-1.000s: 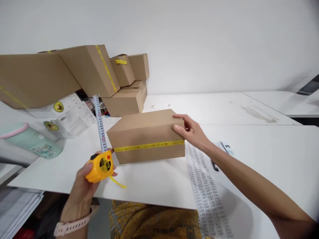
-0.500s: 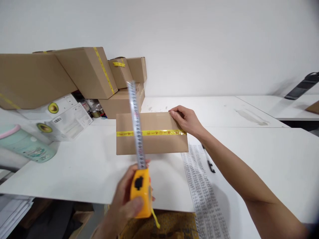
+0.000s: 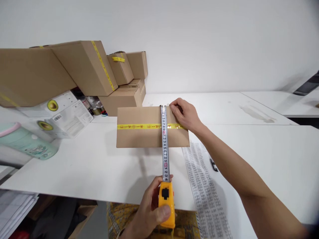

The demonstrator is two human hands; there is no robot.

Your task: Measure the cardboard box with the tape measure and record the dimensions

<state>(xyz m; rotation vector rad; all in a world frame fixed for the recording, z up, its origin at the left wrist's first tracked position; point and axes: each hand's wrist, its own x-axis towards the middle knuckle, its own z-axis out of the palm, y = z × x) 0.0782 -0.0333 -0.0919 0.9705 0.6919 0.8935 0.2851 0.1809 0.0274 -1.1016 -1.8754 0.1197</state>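
Note:
My left hand is wrapped round a yellow tape measure, thumb on its side. Its extended blade lies across the taped face of a cardboard box, with the blade's end at the box's far edge. Numbers up to about 24 show before the case. My right hand grips that box by its upper right edge, fingers pinched beside the blade's end. Yellow printed tape runs along the box's face.
Several cardboard boxes are stacked at the back left, above white avocado-print boxes. A mint tumbler stands at left. A printed sheet and a black pen lie on the white table.
My left hand has moved right with the tape measure, bringing its blade from the box's left part to near my right hand. The right hand still holds the box.

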